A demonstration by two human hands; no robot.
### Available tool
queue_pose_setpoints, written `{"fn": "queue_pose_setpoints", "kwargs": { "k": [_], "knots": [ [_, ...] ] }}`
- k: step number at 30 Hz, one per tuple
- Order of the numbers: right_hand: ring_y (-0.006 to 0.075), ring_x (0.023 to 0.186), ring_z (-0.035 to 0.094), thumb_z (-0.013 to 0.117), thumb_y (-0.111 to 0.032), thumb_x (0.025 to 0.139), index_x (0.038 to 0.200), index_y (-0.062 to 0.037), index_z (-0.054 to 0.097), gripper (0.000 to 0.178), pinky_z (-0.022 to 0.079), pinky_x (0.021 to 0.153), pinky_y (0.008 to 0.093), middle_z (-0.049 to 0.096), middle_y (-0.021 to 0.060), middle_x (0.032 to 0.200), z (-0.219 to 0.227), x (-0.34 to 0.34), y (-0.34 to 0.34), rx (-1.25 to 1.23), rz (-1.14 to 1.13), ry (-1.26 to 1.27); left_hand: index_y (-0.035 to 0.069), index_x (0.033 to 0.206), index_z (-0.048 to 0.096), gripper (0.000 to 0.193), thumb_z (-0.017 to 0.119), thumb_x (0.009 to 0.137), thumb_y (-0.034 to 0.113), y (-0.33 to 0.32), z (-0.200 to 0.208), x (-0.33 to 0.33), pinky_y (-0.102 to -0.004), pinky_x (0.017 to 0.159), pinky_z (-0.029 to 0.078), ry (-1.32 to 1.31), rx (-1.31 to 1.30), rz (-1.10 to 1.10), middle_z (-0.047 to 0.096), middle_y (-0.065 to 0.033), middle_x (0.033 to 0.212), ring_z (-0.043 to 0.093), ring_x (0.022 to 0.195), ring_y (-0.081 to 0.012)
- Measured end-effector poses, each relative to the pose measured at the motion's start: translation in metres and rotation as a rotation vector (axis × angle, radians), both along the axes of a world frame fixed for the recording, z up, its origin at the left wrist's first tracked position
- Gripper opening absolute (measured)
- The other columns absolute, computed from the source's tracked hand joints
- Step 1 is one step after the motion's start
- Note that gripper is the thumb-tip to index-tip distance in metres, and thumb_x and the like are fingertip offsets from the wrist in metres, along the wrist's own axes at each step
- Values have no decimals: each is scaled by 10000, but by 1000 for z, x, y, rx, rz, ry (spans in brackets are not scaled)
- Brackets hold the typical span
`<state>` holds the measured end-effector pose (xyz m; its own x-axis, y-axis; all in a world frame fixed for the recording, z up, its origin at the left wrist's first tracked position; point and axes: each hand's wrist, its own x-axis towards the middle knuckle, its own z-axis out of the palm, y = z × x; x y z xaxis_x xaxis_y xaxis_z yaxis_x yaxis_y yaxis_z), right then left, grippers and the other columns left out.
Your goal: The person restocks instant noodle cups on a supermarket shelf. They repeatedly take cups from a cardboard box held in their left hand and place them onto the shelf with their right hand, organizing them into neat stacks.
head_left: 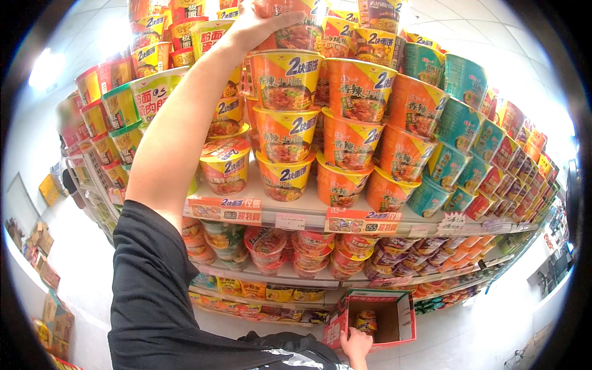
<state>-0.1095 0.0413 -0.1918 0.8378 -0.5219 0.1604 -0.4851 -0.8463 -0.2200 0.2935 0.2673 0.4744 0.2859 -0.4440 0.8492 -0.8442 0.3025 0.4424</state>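
My left arm stretches up across the shelf. At the top of the view, my left hand point(262, 26) is wrapped round an orange instant noodle cup point(296, 36), its thumb lying across the cup's front. That cup is above a stack of matching orange-and-yellow cups point(287, 132); whether it rests on them I cannot tell. Low down, my right hand point(356, 343) grips the near edge of an open red cardboard box point(404, 308). One noodle cup point(365, 322) lies inside the box. The fingertips of my left hand are partly hidden at the picture's edge.
Further stacks of orange cups point(354, 142) and teal cups point(459, 126) stand to the right. Green-rimmed cups point(126, 105) are at the left. Price labels point(364, 221) line the shelf edge. Lower shelves hold bowls point(265, 243) and packets. Cartons point(43, 246) stand at the far left.
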Motion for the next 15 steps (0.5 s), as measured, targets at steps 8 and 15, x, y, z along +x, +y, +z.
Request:
{"fn": "queue_pose_setpoints", "kwargs": {
  "k": [8, 15],
  "knots": [
    [308, 851, 706, 658, -467, 868, 970, -103, 758, 391, 471, 804, 469, 754, 118, 888, 5, -6, -1, -19, 25, -26, 35, 1130, 650, 255, 751, 967, 204, -1, -14, 12, -322, 758, 607, 41, 77, -33, 740, -57, 944, 728, 834, -164],
    [305, 863, 704, 658, -464, 876, 968, -99, 763, 391, 466, 813, 462, 754, 115, 884, 3, -6, 1, -9, 30, -21, -71, 1583, 156, 1120, 592, 919, 718, 48, -45, -22, -455, 1091, 471, -208, -148, 663, 479, -290, 1481, 539, 1345, -336]
  ]
}}
